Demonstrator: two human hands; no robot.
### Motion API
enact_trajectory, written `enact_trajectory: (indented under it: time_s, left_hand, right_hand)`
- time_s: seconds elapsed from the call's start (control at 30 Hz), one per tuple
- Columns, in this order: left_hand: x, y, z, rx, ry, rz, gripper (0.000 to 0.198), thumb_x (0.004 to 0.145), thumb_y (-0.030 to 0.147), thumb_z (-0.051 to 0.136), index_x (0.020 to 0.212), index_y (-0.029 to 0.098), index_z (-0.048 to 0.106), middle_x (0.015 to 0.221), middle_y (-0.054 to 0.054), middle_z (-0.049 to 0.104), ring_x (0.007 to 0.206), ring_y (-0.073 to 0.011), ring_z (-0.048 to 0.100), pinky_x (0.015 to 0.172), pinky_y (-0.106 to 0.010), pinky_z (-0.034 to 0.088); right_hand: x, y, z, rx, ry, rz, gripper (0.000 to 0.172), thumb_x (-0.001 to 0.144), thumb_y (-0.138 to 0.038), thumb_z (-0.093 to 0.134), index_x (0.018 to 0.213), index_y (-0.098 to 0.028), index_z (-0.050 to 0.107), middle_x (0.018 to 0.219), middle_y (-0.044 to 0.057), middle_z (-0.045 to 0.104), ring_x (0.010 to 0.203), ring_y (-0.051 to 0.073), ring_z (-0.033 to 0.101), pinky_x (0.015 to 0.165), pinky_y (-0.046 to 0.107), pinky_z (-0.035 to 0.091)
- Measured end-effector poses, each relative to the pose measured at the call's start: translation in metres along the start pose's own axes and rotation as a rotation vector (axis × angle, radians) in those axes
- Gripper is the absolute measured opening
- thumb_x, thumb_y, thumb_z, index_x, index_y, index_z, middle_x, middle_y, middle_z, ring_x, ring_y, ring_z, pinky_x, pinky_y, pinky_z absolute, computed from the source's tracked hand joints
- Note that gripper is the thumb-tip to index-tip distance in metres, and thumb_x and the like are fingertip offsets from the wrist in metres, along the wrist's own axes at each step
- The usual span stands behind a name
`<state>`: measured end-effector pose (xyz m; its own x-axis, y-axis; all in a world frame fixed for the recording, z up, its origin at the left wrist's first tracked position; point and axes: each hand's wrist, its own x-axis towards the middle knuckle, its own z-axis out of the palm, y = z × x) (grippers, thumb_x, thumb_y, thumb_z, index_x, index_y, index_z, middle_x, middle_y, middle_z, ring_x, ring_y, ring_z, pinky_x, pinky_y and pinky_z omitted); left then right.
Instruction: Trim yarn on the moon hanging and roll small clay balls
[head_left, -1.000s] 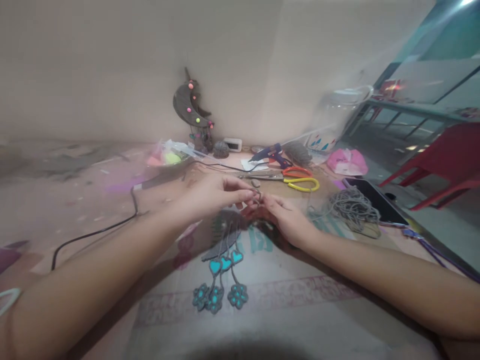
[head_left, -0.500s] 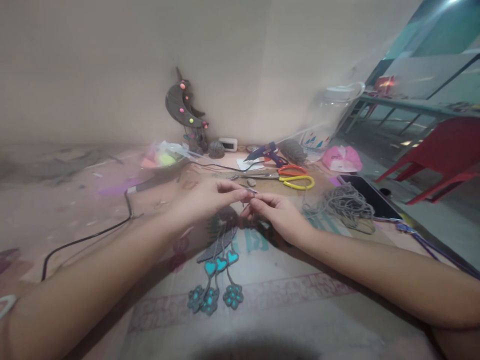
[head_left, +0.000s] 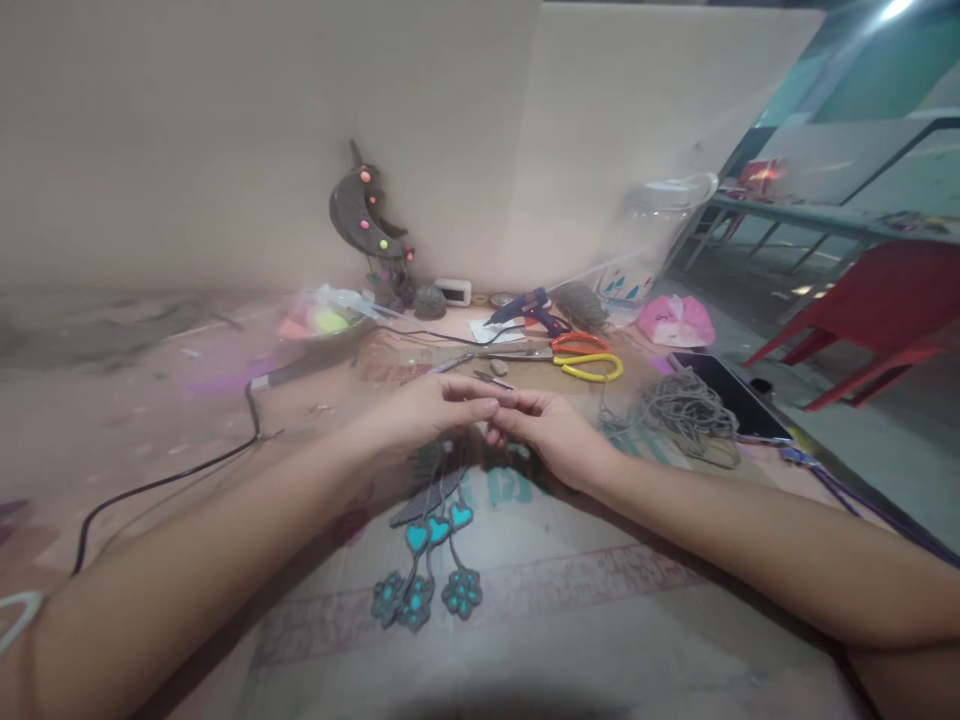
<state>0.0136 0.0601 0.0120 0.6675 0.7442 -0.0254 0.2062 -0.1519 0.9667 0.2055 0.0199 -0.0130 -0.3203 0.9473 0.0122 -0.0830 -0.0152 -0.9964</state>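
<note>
Head view. Left hand (head_left: 427, 408) and right hand (head_left: 561, 430): fingers narrow, tips together; whether anything is pinched, cannot tell. Grey piece (head_left: 421, 508): on bench (head_left: 600, 645), partly behind left hand. Three turquoise-centred hearts (head_left: 438, 529), three flowers (head_left: 461, 594): on cords, seemingly finished. Grey yarn (head_left: 691, 408): loose, right. Remaining work: unclear.

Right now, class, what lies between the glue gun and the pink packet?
The head view shows, from left to right, a grey yarn bundle and a clear jug.
</note>
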Motion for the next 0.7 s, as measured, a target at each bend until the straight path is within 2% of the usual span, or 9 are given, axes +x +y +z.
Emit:
enact_trajectory:
  time_s: [0.2,0.37,0.5,0.57,0.63,0.7]
  left_hand:
    - [-0.011,0.019,0.003,0.264,0.049,0.034,0.026,0.084,0.044,0.067,0.089,0.020,0.075,0.084,-0.003,0.076,0.080,-0.0184,0.068,0.072,-0.027,0.050]
    - [-0.012,0.028,0.000,0.301,0.077,0.050,0.032,0.087,0.049,0.062,0.087,0.018,0.070,0.081,-0.003,0.074,0.078,-0.0183,0.067,0.073,-0.028,0.049]
    - [-0.012,0.031,-0.028,0.631,0.129,0.085,0.034,0.089,0.048,0.055,0.096,0.020,0.072,0.095,-0.005,0.075,0.087,-0.0207,0.066,0.075,-0.028,0.046]
    - [-0.013,0.028,-0.047,0.846,0.205,0.045,0.029,0.086,0.044,0.057,0.096,0.022,0.074,0.096,-0.005,0.075,0.086,-0.0212,0.066,0.074,-0.027,0.044]
    - [-0.015,0.022,-0.061,0.975,0.126,-0.096,0.024,0.080,0.041,0.063,0.090,0.023,0.075,0.087,-0.004,0.075,0.079,-0.0202,0.066,0.068,-0.026,0.042]
    - [-0.016,0.014,-0.068,1.021,0.039,-0.212,0.020,0.072,0.040,0.069,0.082,0.024,0.075,0.079,-0.003,0.074,0.072,-0.0193,0.065,0.063,-0.025,0.040]
  right_hand:
    - [-0.002,0.000,0.004,-0.114,-0.041,-0.049,0.036,0.075,-0.050,0.077,0.070,-0.017,0.064,0.066,0.000,0.064,0.062,0.011,0.057,0.065,0.027,0.046]
    - [-0.005,0.000,0.007,-0.086,-0.118,-0.098,0.034,0.083,-0.051,0.069,0.083,-0.018,0.060,0.077,0.002,0.070,0.067,0.013,0.064,0.069,0.029,0.051]
    - [-0.003,0.005,0.006,-0.014,-0.117,-0.064,0.035,0.085,-0.052,0.068,0.084,-0.020,0.052,0.074,0.002,0.072,0.065,0.014,0.068,0.066,0.028,0.052]
    - [0.000,0.007,0.005,-0.011,-0.099,-0.047,0.037,0.083,-0.052,0.070,0.084,-0.021,0.050,0.073,0.002,0.073,0.065,0.015,0.069,0.066,0.027,0.053]
    - [0.004,0.009,0.002,-0.023,-0.069,-0.036,0.038,0.082,-0.052,0.071,0.083,-0.020,0.050,0.073,0.003,0.073,0.066,0.015,0.070,0.066,0.027,0.053]
    - [0.006,0.010,-0.001,-0.036,-0.048,-0.031,0.039,0.081,-0.052,0.072,0.083,-0.020,0.050,0.073,0.003,0.074,0.065,0.015,0.070,0.065,0.026,0.053]
